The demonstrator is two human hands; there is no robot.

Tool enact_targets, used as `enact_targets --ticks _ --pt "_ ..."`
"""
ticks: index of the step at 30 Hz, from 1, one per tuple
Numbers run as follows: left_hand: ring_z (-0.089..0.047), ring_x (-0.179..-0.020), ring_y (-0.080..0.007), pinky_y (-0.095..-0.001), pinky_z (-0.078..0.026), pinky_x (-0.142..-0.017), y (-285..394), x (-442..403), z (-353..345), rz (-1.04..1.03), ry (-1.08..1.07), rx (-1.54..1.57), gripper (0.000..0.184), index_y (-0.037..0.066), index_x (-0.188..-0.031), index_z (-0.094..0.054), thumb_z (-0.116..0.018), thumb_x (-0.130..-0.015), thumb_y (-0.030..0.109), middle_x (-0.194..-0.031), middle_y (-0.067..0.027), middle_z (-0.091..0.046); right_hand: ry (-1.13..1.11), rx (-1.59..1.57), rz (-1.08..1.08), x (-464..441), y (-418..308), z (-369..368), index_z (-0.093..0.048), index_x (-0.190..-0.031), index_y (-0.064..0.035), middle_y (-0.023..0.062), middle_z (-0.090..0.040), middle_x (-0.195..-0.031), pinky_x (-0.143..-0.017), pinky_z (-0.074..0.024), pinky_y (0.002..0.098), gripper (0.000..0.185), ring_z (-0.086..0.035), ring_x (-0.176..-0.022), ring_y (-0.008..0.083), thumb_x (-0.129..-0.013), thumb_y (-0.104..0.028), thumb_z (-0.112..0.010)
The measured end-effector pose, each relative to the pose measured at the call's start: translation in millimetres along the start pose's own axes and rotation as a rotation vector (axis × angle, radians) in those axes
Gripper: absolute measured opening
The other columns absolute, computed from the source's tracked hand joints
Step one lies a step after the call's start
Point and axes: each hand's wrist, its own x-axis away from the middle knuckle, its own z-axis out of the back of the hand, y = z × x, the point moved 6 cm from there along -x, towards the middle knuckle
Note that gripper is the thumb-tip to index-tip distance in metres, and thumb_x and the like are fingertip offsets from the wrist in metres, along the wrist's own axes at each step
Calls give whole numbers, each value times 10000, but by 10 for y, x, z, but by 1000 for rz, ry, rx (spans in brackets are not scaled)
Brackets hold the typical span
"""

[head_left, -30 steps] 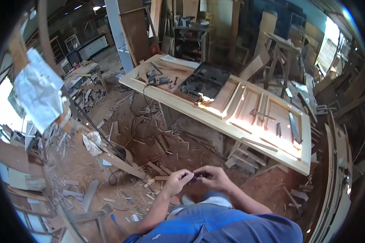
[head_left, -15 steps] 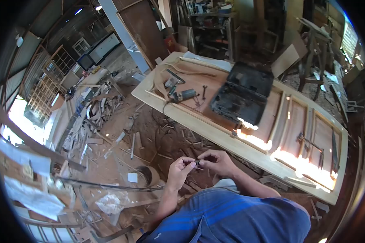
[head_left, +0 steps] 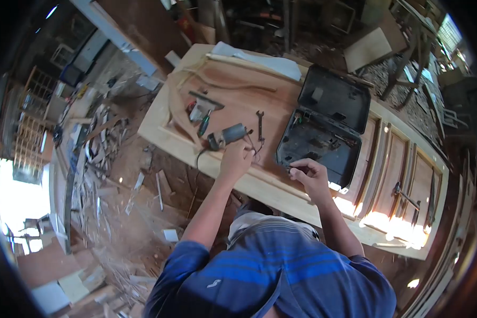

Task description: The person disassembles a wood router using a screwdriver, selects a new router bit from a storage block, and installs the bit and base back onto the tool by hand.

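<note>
My left hand (head_left: 236, 159) reaches over the near edge of the door panel (head_left: 159, 124), right by a grey cylindrical power tool (head_left: 233, 133) with a dark end and cord. Its fingers are curled together; what they hold, if anything, is hidden. Between the thumb and fingers of my right hand (head_left: 311, 177) is a small dark part (head_left: 289, 169), just at the front corner of an open black tool case (head_left: 315, 146). A wrench (head_left: 259, 124) lies between the power tool and the case. Left of the tool is a green-handled screwdriver (head_left: 204, 124).
Curved wooden strips (head_left: 180, 106) and a white sheet (head_left: 254, 61) lie at the panel's far left. A clamp-like metal tool (head_left: 405, 196) rests on the right end in bright sunlight. Wood scraps (head_left: 103, 138) litter the floor on the left.
My hands were together in front of my body and are now apart over the panel, the left by the power tool, the right by the case. The view has moved closer to the panel.
</note>
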Motion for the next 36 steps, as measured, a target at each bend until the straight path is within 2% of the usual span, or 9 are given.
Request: enact_targets --ticks 2,5,8,14,17,20,23,26,36 --pt "-651 -1212 -331 -504 -460 -1101 -262 -751 -324 -151 1 -355 293 37 -1131 -725 -748 -927 247 -1190 -134 -747 108 14 10 -228 -83 26 -728 -1119 47 64 -740 -957 -798 -563 270 162 -687 -863 113 -970 -12 -748" --pt "-605 -1276 -307 -529 -391 -1141 -545 -1378 -728 -183 -203 -598 261 64 -1127 -750 -682 -929 219 -1273 -155 -724 241 -26 10 -438 -43 -46 -734 -1117 36 46 -735 -944 -795 -546 256 151 -677 -857 100 -974 -12 -748" --pt "-637 -1237 -292 -531 -407 -1123 -826 -1657 -1120 -170 -435 -731 238 85 -1129 -755 -684 -922 178 -1235 -133 -747 337 -8 -15 -638 23 -136 -736 -1115 30 41 -735 -945 -795 -545 254 155 -677 -857 103 -970 -17 -764" --pt "-698 -1130 -283 -509 -421 -1100 -1103 -1773 -1370 -157 -529 -584 212 89 -1116 -758 -679 -926 138 -1108 -92 -784 498 -52 -66 -882 66 -191 -738 -1124 26 52 -746 -966 -830 -566 264 169 -698 -884 115 -967 -25 -776" --pt "-698 -1123 -316 -509 -473 -1043 -998 -1804 -1138 -191 -504 -277 207 42 -1095 -740 -709 -918 144 -1108 -121 -779 530 -107 -75 -1069 68 -206 -730 -1134 35 66 -752 -974 -833 -584 280 191 -712 -874 126 -963 -32 -781" --pt "-713 -1097 -270 -439 -533 -979 -574 -1865 -655 -62 -489 312 166 2 -1044 -703 -750 -941 124 -1102 -127 -772 521 -131 -48 -1227 55 -218 -726 -1139 36 72 -756 -976 -842 -595 293 205 -718 -875 132 -960 -42 -786" --pt "-717 -1059 -186 -347 -573 -922 -373 -1715 -424 243 -572 948 157 9 -1037 -673 -789 -943 60 -1084 -118 -761 509 -180 4 -1311 -52 -253 -720 -1143 47 84 -752 -1006 -854 -590 301 199 -714 -909 144 -967 -32 -772" --pt "-714 -1034 -136 -282 -573 -931 -115 -1510 -221 273 -505 1355 200 33 -1055 -658 -805 -927 -11 -1093 -105 -758 465 -189 72 -1338 -202 -335 -716 -1141 55 93 -748 -1023 -861 -584 304 184 -710 -936 148 -972 -6 -754" --pt "-732 -1077 -187 -306 -596 -964 375 -609 -234 362 -283 1464 209 -11 -1128 -651 -770 -956 -20 -1204 -191 -762 378 -121 122 -844 -27 -273 -700 -1134 55 107 -751 -1044 -874 -582 301 153 -714 -959 153 -984 38 -721"
